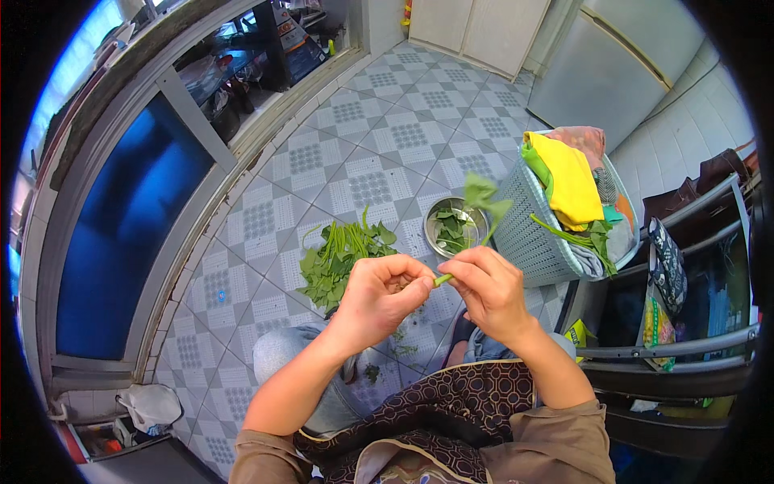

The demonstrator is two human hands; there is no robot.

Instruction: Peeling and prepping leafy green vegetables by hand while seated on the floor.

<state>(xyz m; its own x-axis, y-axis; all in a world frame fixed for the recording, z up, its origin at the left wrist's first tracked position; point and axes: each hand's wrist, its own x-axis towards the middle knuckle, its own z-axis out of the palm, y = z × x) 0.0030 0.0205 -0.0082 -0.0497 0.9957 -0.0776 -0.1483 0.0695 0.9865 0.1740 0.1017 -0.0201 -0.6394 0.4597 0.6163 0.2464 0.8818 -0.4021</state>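
Between both hands, above the floor, is a green leafy vegetable stem. My left hand pinches its cut end between thumb and fingers. The fingers of my right hand hold the same stem farther along, and its leaves stick up beyond them. Past my left hand, a pile of leafy green stems lies on the tiles, partly hidden by that hand. A round metal bowl with torn green leaves inside stands on the floor beyond my right hand.
At the right, a pale blue plastic basket holds clothes, with a yellow garment on top and a leafy stem over its rim. A metal-framed rack stands nearby. Plant scraps lie between my feet. A refrigerator stands behind.
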